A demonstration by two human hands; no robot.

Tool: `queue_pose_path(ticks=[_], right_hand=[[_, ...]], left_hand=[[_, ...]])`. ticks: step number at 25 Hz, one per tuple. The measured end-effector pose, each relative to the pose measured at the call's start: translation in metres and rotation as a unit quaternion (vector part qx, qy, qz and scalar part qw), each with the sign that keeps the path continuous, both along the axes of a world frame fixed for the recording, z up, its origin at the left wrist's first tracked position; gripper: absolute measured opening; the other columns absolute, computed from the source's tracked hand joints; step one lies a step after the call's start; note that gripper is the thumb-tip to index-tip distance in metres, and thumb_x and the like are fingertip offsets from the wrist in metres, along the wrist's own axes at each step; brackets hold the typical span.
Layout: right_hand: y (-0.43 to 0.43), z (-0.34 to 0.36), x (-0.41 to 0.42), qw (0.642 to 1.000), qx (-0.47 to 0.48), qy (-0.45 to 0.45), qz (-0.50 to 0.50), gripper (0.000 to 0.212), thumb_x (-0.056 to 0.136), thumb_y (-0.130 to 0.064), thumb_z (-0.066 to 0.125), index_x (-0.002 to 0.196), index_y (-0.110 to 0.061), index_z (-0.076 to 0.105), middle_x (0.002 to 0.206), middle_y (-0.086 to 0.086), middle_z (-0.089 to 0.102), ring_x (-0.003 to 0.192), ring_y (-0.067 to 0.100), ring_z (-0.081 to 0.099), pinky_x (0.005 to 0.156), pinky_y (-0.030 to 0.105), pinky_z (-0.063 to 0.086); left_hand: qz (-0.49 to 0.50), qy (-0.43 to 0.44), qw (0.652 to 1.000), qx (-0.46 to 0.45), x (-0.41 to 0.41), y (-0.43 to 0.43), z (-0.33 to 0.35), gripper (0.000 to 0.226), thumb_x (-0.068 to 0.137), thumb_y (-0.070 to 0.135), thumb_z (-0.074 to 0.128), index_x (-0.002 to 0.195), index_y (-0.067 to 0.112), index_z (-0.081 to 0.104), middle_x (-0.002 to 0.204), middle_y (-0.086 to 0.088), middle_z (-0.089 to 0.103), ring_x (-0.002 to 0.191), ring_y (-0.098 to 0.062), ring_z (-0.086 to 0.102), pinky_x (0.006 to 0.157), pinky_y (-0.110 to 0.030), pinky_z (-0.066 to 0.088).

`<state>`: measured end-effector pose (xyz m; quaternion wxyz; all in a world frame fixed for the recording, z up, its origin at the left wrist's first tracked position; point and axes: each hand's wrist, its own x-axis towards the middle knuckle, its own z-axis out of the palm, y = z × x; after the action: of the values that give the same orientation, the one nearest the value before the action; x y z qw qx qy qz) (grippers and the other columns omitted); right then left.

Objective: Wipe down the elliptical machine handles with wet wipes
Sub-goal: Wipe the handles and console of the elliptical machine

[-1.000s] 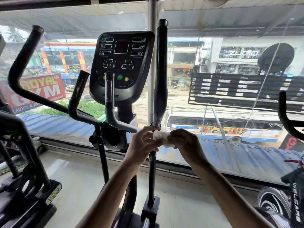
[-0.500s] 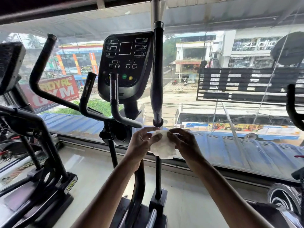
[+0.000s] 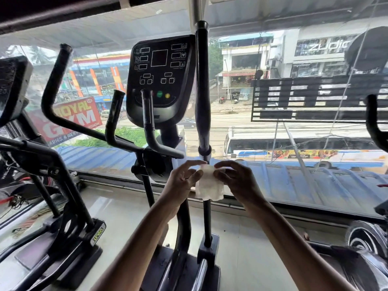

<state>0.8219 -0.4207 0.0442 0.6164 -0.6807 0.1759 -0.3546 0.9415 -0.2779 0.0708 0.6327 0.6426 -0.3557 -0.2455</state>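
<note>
Wipe (image 3: 210, 186) hangs lower and wider at centre frame than a moment ago, spread out from the small wad it was. Left hand (image 3: 182, 182) pinches its left edge and right hand (image 3: 238, 181) its upper right edge, just below the collar of the upright black handle (image 3: 202, 91).

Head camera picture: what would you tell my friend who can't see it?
The left hand and right hand pinch a white wet wipe between them, just below the elliptical's tall black handle. The console is up to the left, and a big window shows a street outside.
</note>
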Motion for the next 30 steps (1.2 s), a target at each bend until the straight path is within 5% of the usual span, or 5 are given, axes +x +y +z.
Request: queue_pose_path(ticks=[3, 10, 14, 23, 30], right_hand=[[0.002, -0.003, 0.008, 1.000, -0.028, 0.000, -0.002, 0.023, 0.097, -0.010, 0.071, 0.104, -0.031, 0.075, 0.089, 0.005, 0.080, 0.074, 0.029, 0.065, 0.070, 0.046, 0.052], [0.014, -0.004, 0.018, 0.998, 0.030, -0.059, 0.003, 0.025, 0.083, -0.005, 0.082, 0.106, -0.013, 0.076, 0.100, 0.019, 0.078, 0.086, 0.021, 0.071, 0.074, 0.035, 0.056], [0.019, -0.002, 0.025, 0.997, 0.034, -0.066, -0.023, 0.027, 0.075, -0.010, 0.087, 0.098, -0.019, 0.077, 0.095, 0.011, 0.079, 0.086, 0.020, 0.073, 0.078, 0.041, 0.058], [0.032, -0.001, 0.033, 0.932, -0.324, -0.002, -0.165, 0.050, 0.076, -0.029, 0.092, 0.118, -0.023, 0.065, 0.129, -0.007, 0.055, 0.107, 0.007, 0.061, 0.075, 0.015, 0.050], [0.027, 0.003, 0.038, 0.995, 0.059, -0.051, -0.059, 0.066, 0.073, -0.013, 0.091, 0.125, -0.030, 0.053, 0.100, 0.014, 0.079, 0.090, 0.031, 0.075, 0.076, 0.046, 0.060]], left_hand=[[0.018, 0.005, 1.000, 0.001, 0.014, 0.003, 0.004, 0.014, 0.095, 0.009, 0.070, 0.102, 0.018, 0.079, 0.095, -0.002, 0.080, 0.092, -0.019, 0.075, 0.097, -0.051, 0.058], [-0.045, -0.048, 0.998, 0.011, 0.038, 0.011, 0.008, 0.041, 0.089, -0.009, 0.066, 0.104, 0.027, 0.078, 0.095, 0.002, 0.079, 0.094, -0.021, 0.074, 0.092, -0.047, 0.060], [-0.050, -0.055, 0.997, -0.003, 0.045, 0.008, 0.010, 0.020, 0.085, 0.001, 0.079, 0.095, 0.018, 0.078, 0.090, 0.000, 0.080, 0.085, -0.020, 0.076, 0.071, -0.030, 0.063], [0.001, -0.066, 0.998, -0.005, 0.056, 0.003, 0.016, 0.034, 0.099, 0.002, 0.061, 0.120, 0.028, 0.066, 0.089, 0.003, 0.079, 0.087, -0.015, 0.076, 0.077, -0.041, 0.065], [-0.079, 0.052, 0.995, -0.025, 0.056, 0.008, 0.020, 0.060, 0.087, 0.007, 0.078, 0.137, 0.025, 0.051, 0.107, -0.015, 0.075, 0.092, -0.025, 0.077, 0.074, -0.038, 0.063]])
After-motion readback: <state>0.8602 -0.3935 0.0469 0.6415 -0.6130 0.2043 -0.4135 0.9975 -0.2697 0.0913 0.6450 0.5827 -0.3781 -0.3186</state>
